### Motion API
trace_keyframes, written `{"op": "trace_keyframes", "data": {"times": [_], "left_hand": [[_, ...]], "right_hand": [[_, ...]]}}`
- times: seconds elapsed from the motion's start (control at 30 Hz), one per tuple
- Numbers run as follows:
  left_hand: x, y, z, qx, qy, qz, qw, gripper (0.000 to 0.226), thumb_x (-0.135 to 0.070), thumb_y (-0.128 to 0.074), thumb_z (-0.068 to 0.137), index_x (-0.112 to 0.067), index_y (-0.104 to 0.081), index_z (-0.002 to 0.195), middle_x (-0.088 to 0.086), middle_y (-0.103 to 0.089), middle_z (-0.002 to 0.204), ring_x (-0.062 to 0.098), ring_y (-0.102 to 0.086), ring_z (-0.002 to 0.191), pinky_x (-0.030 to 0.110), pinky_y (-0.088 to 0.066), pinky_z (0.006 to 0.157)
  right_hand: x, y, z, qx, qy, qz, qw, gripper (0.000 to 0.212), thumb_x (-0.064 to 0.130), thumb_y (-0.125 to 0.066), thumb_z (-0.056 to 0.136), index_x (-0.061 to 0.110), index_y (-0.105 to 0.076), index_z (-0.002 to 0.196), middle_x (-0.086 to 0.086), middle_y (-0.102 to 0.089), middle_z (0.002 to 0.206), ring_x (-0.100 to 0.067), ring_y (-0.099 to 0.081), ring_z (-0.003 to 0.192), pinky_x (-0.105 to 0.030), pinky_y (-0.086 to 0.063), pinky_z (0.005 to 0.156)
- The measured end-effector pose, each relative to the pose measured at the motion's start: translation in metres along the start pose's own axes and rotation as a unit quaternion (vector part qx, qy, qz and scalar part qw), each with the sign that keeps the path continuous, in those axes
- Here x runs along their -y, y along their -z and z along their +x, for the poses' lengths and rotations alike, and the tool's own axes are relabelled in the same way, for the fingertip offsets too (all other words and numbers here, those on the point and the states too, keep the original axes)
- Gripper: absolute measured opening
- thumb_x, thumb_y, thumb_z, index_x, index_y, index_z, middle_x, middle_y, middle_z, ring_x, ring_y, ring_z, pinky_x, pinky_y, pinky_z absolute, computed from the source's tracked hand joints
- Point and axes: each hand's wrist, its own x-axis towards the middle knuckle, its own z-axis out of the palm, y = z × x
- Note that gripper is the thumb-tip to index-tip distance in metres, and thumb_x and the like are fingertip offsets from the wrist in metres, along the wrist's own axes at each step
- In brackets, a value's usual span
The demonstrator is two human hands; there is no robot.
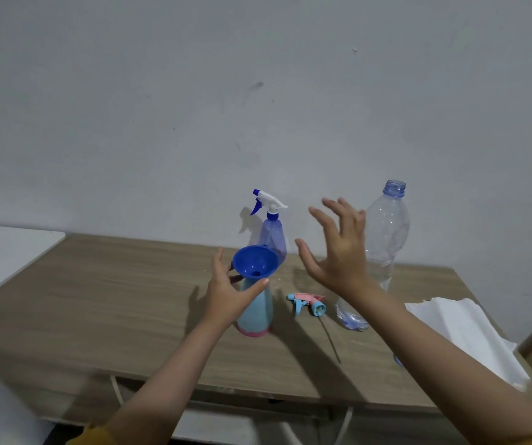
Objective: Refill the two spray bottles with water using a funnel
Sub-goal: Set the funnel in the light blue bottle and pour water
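A: Grip first. Left hand wraps the neck of the light-blue spray bottle, thumb across the front just under the blue funnel, other fingers curled round the back. Funnel sits in the open mouth, tilted a bit toward the camera.

B: Right hand?

A: Holds nothing. Fingers spread, palm facing left, up in the air between the funnel and the clear water bottle. Looks like it's going for that bottle, imo.

B: Water bottle ready?

A: Cap's off, stands upright on the wooden table, just right of the hand. Only a little water at the bottom, as far as I can tell.

B: So how to do the pour well?

A: Straighten the funnel w/ the left thumb before pouring, keep that neck grip firm so the bottle doesn't tip. Take the water bottle low on the body, it's thin plastic and dented, squeezes easy. Pour slow, watch the funnel's small hole.

B: Other stuff?

A: Pink-and-blue sprayer head lies on the table between the two bottles, dip tube trailing toward the near edge. Second spray bottle, blue w/ white trigger on, stands behind the funnel. White cloth at right, handy for spills.
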Motion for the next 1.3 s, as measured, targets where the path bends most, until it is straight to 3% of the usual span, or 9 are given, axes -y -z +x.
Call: {"op": "trace_keyframes", "data": {"times": [0.1, 0.17, 0.3, 0.43, 0.67, 0.83, 1.0, 1.13, 1.3], "left_hand": [[0.003, -0.001, -0.003, 0.005, 0.007, 0.008, 1.000, 0.110, -0.038, -0.082, 0.068, -0.022, -0.009, 0.149, -0.001, -0.041, 0.146, 0.004, -0.048, 0.111, 0.021, -0.039, 0.083], [0.009, -0.002, -0.002, 0.008, 0.019, 0.006, 1.000, 0.104, -0.035, -0.083, 0.067, -0.023, -0.018, 0.147, -0.003, -0.046, 0.141, 0.005, -0.049, 0.113, 0.022, -0.040, 0.083], [0.026, -0.007, 0.002, 0.029, 0.058, 0.025, 0.998, 0.086, -0.034, -0.085, 0.062, -0.026, -0.039, 0.134, -0.007, -0.052, 0.129, 0.012, -0.050, 0.120, 0.036, -0.049, 0.093], [0.034, -0.012, 0.003, 0.043, 0.079, 0.050, 0.995, 0.074, -0.033, -0.084, 0.065, -0.020, -0.047, 0.127, -0.004, -0.055, 0.125, 0.015, -0.050, 0.119, 0.039, -0.051, 0.093], [0.039, -0.011, 0.005, 0.033, 0.076, 0.109, 0.991, 0.063, -0.033, -0.079, 0.072, -0.018, -0.050, 0.126, -0.001, -0.058, 0.123, 0.015, -0.055, 0.110, 0.025, -0.044, 0.075], [0.043, -0.008, 0.005, 0.039, 0.050, 0.128, 0.990, 0.056, -0.035, -0.080, 0.071, -0.020, -0.054, 0.119, -0.008, -0.059, 0.112, 0.009, -0.056, 0.097, 0.015, -0.041, 0.062], [0.050, -0.003, 0.015, 0.029, 0.028, 0.133, 0.990, 0.056, -0.031, -0.084, 0.066, -0.014, -0.060, 0.114, 0.001, -0.064, 0.112, 0.016, -0.060, 0.097, 0.030, -0.050, 0.078], [0.054, 0.003, 0.019, 0.056, 0.028, 0.138, 0.988, 0.059, -0.035, -0.084, 0.064, -0.017, -0.059, 0.114, 0.000, -0.063, 0.111, 0.019, -0.061, 0.099, 0.037, -0.052, 0.083], [0.054, 0.006, 0.018, 0.079, 0.011, 0.156, 0.984, 0.059, -0.043, -0.080, 0.068, -0.023, -0.055, 0.117, -0.005, -0.060, 0.115, 0.015, -0.060, 0.100, 0.031, -0.053, 0.075]], "right_hand": [[0.025, -0.009, 0.017, 0.089, 0.001, 0.112, 0.990, 0.047, 0.027, -0.069, 0.078, 0.008, -0.059, 0.120, -0.012, -0.058, 0.120, -0.027, -0.051, 0.116, -0.044, -0.046, 0.096], [0.040, -0.016, 0.025, 0.238, -0.050, 0.172, 0.955, 0.056, 0.034, -0.071, 0.078, 0.015, -0.054, 0.128, -0.001, -0.054, 0.124, -0.018, -0.047, 0.116, -0.040, -0.049, 0.091], [0.048, -0.040, 0.037, 0.484, -0.090, 0.110, 0.863, 0.088, 0.054, -0.077, 0.067, 0.032, -0.036, 0.142, 0.003, -0.042, 0.137, -0.021, -0.038, 0.126, -0.042, -0.045, 0.099], [0.045, -0.059, 0.041, 0.588, -0.111, 0.087, 0.797, 0.095, 0.052, -0.080, 0.066, 0.030, -0.031, 0.145, -0.001, -0.041, 0.140, -0.024, -0.039, 0.129, -0.039, -0.043, 0.099], [0.034, -0.048, 0.050, 0.550, -0.138, 0.102, 0.817, 0.089, 0.047, -0.078, 0.067, 0.042, -0.031, 0.142, -0.002, -0.043, 0.133, -0.022, -0.045, 0.119, -0.039, -0.046, 0.096], [0.023, -0.008, 0.037, 0.453, -0.236, 0.169, 0.843, 0.075, 0.038, -0.076, 0.069, 0.048, -0.039, 0.134, -0.003, -0.042, 0.115, -0.019, -0.053, 0.101, -0.031, -0.047, 0.093], [0.029, 0.009, -0.029, 0.272, -0.396, 0.214, 0.850, 0.056, 0.021, -0.079, 0.061, 0.025, -0.049, 0.108, 0.003, -0.054, 0.103, -0.014, -0.059, 0.094, -0.031, -0.052, 0.080], [0.052, 0.004, -0.099, 0.193, -0.496, 0.163, 0.831, 0.063, 0.031, -0.082, 0.051, 0.016, -0.046, 0.102, 0.005, -0.052, 0.097, -0.012, -0.054, 0.086, -0.012, -0.043, 0.071], [0.081, -0.010, -0.166, 0.187, -0.535, 0.102, 0.818, 0.058, 0.037, -0.083, 0.064, 0.029, -0.046, 0.108, 0.007, -0.051, 0.107, -0.020, -0.050, 0.107, -0.034, -0.048, 0.087]]}}
